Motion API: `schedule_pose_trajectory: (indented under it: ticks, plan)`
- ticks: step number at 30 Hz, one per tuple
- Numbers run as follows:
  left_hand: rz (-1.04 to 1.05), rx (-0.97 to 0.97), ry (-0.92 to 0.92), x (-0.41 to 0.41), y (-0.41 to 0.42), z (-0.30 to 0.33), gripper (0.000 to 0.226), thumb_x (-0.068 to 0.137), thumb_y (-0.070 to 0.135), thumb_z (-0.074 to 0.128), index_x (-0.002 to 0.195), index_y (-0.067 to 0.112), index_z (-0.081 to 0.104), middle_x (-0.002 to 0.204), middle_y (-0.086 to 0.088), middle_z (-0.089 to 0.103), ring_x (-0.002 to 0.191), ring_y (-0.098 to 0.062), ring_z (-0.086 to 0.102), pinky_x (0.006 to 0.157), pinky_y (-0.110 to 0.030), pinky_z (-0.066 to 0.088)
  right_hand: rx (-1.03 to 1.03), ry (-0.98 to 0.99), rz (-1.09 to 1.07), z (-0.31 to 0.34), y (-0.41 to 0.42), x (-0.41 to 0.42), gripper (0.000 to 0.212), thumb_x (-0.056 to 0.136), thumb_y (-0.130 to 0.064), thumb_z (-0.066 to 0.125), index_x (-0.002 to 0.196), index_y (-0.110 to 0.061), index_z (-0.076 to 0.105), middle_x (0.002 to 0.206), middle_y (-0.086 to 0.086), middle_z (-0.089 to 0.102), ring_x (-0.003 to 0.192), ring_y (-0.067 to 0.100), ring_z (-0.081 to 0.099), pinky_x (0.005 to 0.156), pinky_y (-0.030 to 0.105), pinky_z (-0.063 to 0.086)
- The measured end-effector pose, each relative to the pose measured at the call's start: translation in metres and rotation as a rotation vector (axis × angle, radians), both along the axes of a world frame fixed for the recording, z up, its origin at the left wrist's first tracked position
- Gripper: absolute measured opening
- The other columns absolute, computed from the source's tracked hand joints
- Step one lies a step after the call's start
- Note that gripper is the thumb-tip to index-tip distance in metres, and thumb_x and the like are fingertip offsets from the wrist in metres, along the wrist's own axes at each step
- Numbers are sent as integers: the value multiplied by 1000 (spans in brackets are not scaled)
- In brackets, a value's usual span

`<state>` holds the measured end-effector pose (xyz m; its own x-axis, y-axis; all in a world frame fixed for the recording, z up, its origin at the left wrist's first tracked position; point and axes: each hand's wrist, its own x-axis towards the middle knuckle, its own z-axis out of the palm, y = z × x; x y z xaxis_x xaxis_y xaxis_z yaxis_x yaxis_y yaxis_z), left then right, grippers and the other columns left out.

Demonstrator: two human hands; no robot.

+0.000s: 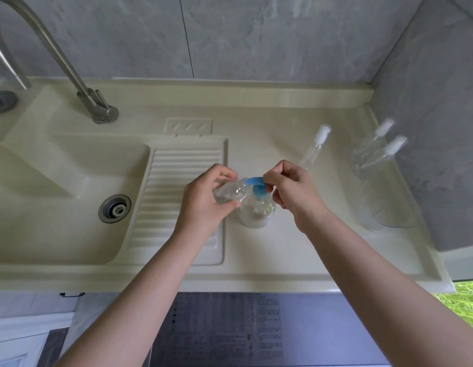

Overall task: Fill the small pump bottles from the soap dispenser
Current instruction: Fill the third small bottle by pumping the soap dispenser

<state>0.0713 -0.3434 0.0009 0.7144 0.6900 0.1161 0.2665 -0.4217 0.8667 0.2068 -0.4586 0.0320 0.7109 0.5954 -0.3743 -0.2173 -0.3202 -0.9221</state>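
Note:
A clear soap dispenser (255, 214) with a blue pump head (257, 187) stands on the cream counter. My left hand (206, 200) grips a small clear bottle (230, 193), tilted with its open mouth at the blue spout. My right hand (291, 192) has its fingers curled on the back of the pump head. A loose white pump top with its tube (316, 147) lies on the counter behind. Two more small pump bottles (373, 152) with white caps stand at the right in a clear container.
A cream sink (57, 186) with a steel drain (114, 208) and a ribbed drainboard (182, 181) lies to the left. A steel tap (71, 72) arches over it. Grey tiled walls close the back and right. The clear container (389, 197) sits against the right wall.

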Motion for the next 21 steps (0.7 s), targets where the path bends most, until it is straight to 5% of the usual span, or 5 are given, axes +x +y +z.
schedule_pose_trajectory:
  ticks: [21]
  plan:
    - [41,20,-7,0,0,-3,43,63,5,88,97,21,68,99,17,71,90,0,66,79,-9,45,21,22,26,6,-4,4,23,89,-2,60,70,-13,54,63,2,63,46,13,34,41,16,29]
